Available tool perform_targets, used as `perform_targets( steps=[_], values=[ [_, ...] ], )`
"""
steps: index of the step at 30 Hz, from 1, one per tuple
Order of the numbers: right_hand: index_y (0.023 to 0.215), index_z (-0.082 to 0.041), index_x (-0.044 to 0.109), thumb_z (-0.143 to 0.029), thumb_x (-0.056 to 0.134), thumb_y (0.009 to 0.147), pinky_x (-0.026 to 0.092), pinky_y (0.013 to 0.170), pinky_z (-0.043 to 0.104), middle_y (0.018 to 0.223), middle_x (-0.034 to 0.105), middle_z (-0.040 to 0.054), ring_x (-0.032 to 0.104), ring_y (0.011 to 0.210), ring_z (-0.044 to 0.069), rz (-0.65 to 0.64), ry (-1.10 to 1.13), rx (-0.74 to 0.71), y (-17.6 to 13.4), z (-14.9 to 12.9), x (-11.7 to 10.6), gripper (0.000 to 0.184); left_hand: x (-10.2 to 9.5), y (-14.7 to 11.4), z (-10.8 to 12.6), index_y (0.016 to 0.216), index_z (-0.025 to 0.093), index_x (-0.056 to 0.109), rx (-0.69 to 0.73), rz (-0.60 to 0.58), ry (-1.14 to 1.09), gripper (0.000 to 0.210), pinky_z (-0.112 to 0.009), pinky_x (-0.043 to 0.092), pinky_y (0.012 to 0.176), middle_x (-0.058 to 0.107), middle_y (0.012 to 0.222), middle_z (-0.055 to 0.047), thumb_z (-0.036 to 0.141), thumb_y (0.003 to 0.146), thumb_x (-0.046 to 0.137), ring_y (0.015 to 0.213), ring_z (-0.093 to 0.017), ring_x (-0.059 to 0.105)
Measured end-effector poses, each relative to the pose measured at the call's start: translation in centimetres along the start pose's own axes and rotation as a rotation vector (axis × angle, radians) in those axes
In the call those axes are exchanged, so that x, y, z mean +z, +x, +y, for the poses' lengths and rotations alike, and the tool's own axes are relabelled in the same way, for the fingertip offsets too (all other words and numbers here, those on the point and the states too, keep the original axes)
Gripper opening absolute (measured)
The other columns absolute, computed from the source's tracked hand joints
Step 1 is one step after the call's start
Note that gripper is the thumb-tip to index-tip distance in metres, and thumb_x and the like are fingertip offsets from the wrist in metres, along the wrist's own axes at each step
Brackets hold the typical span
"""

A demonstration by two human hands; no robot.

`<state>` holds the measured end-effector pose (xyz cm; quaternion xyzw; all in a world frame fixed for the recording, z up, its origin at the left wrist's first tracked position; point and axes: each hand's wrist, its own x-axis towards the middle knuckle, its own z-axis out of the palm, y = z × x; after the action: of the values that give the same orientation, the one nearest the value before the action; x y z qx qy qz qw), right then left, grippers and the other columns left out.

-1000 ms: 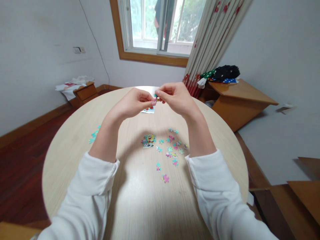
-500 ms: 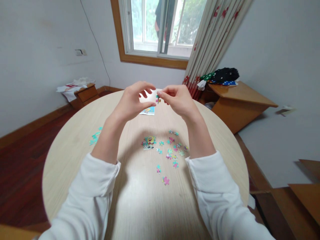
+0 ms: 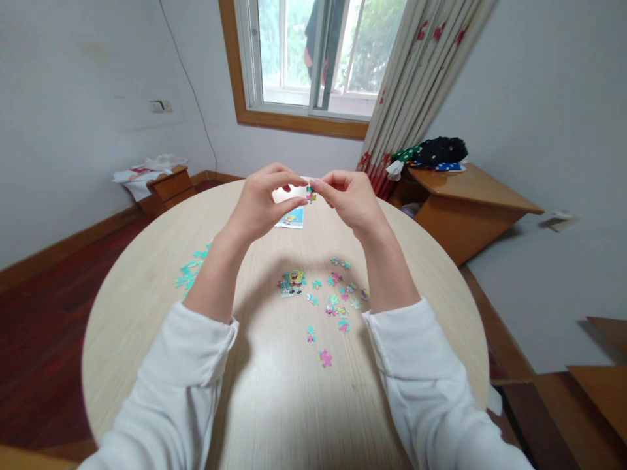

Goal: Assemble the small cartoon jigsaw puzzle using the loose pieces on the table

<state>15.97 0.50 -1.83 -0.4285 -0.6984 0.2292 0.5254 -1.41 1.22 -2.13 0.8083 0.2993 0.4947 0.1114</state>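
Observation:
Above the far part of the table, my right hand (image 3: 345, 194) pinches a small joined bit of jigsaw puzzle (image 3: 310, 194), coloured teal, pink and yellow. My left hand (image 3: 267, 196) is curved beside it, thumb and index finger apart, their tips close to the bit's left side; whether they touch it is unclear. Beyond and below the left hand lies a picture card (image 3: 292, 218), partly hidden by that hand. A partly assembled puzzle section (image 3: 292, 282) with a yellow square character rests mid-table. Several loose puzzle pieces (image 3: 336, 308) are scattered to its right.
A heap of teal puzzle pieces (image 3: 189, 269) lies by my left forearm. The round wooden table (image 3: 274, 405) stands before a window (image 3: 313, 59) and a curtain (image 3: 416, 72). Clothes (image 3: 441, 152) lie on a wooden cabinet (image 3: 470, 189) at right.
My left hand's thumb and index finger have closed in toward the puzzle bit in my right hand. The right hand keeps its pinch. The view has shifted slightly.

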Motion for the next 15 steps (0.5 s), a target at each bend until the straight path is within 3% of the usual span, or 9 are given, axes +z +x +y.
perform_targets(
  steps=[8,15],
  values=[
    [0.064,-0.015,0.060,-0.064,0.066,0.072,0.028,0.052,0.024,0.053,0.045,-0.0042,0.039,0.055,0.008,-0.015,0.057,-0.050,0.2,0.5,0.2,0.050,0.2,0.1,-1.1,0.093,0.020,0.073,0.129,0.017,0.044,0.016,-0.026,0.047,0.068,0.067,0.087,-0.003,0.021,0.077,0.071,0.077,-0.013,0.060],
    [0.064,-0.015,0.061,-0.066,0.066,0.070,0.029,0.051,0.024,0.053,0.045,-0.0039,0.039,0.055,0.008,-0.008,0.086,-0.031,0.1,0.5,0.3,0.052,0.1,-0.1,-1.1,0.094,0.020,0.073,0.149,0.017,0.050,0.017,-0.026,0.049,0.068,0.068,0.088,-0.003,0.023,0.078,0.071,0.076,-0.012,0.061]
  ],
)
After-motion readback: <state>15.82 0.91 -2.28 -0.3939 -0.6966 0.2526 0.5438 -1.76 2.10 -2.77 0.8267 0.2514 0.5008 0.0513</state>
